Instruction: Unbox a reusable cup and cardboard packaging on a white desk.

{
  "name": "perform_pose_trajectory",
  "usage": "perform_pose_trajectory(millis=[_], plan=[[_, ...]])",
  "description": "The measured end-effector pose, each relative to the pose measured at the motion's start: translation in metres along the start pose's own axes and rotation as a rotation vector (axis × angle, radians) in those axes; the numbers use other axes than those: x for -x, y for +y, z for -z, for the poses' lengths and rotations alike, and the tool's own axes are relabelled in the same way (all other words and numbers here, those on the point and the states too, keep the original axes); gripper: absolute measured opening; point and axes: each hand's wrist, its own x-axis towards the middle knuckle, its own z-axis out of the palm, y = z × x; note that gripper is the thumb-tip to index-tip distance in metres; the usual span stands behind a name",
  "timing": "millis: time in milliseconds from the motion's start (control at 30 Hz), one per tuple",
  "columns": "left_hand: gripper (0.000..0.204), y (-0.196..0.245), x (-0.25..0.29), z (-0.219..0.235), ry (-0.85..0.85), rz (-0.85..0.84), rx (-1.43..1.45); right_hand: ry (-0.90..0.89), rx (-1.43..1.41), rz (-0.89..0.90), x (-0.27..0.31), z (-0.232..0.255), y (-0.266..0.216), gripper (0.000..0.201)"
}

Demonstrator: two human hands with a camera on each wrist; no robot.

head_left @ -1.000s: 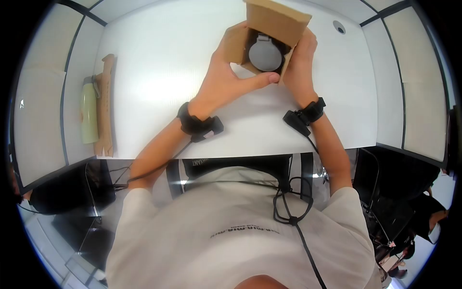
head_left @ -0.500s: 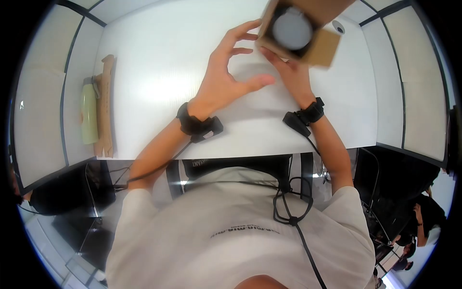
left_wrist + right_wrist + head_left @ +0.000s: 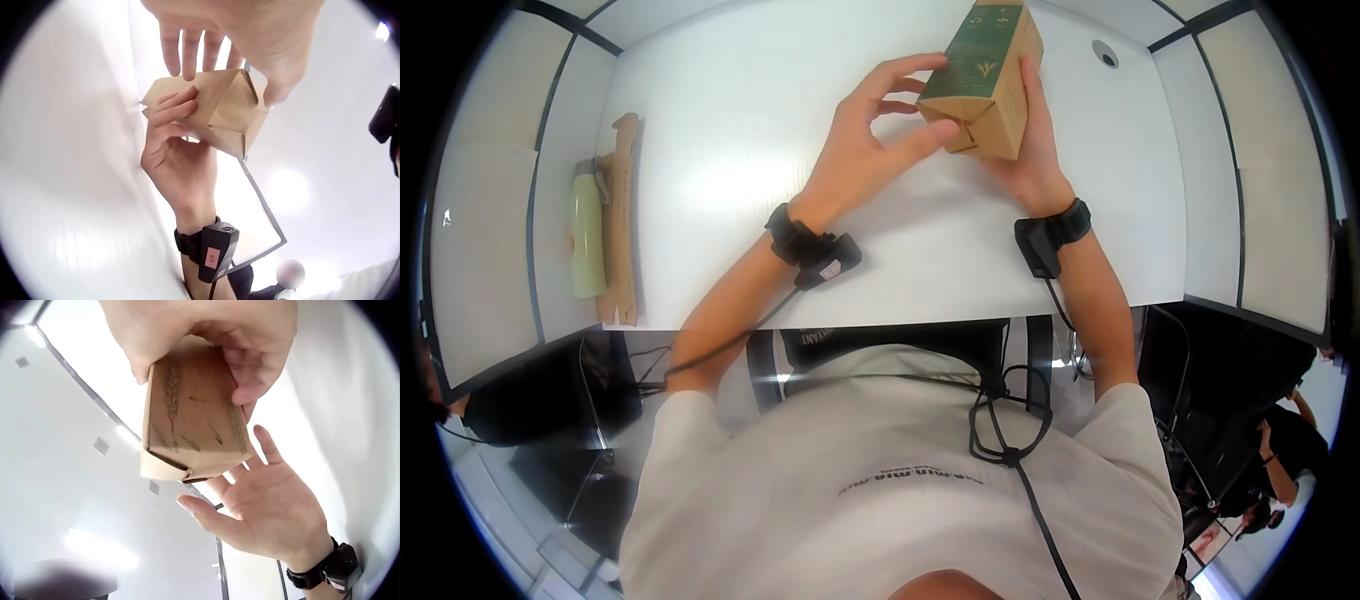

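Note:
A brown cardboard box (image 3: 972,70) with a green printed panel is held above the table, its folded end facing me. My right hand (image 3: 1037,165) grips it from the right and beneath, and the right wrist view shows thumb and fingers on opposite sides of the box (image 3: 194,406). Wheat-like prints mark that side. On the left, my left hand (image 3: 850,165) has its fingers spread, with fingertips and thumb right at the box's near left edges. In the left wrist view its fingers (image 3: 190,53) extend straight toward the carton. Whatever is inside is hidden.
At the table's left edge a pale green bottle (image 3: 586,235) lies beside a flat cardboard strip (image 3: 619,220). A round cable hole (image 3: 1105,54) is at the back right. Panels (image 3: 565,180) border the white table (image 3: 730,150). Cables trail from both wrist cameras.
The left hand let go of the box and spread its fingers. The right hand turned the box, so the open end with a grey round lid inside gave way to the folded end and green panel.

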Motion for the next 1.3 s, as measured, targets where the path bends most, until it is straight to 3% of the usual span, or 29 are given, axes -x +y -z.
perform_pose_trajectory(millis=[100, 867, 1300], plan=[[0.063, -0.002, 0.002, 0.0, -0.052, -0.02, -0.094, -0.02, 0.01, 0.007, -0.001, 0.002, 0.002, 0.074], [0.055, -0.003, 0.002, -0.001, -0.061, 0.062, -0.104, -0.001, 0.036, 0.02, 0.002, -0.004, 0.001, 0.068], [0.064, -0.006, 0.004, -0.004, -0.094, 0.109, 0.053, 0.024, -0.095, -0.016, 0.0, 0.001, -0.001, 0.062]])
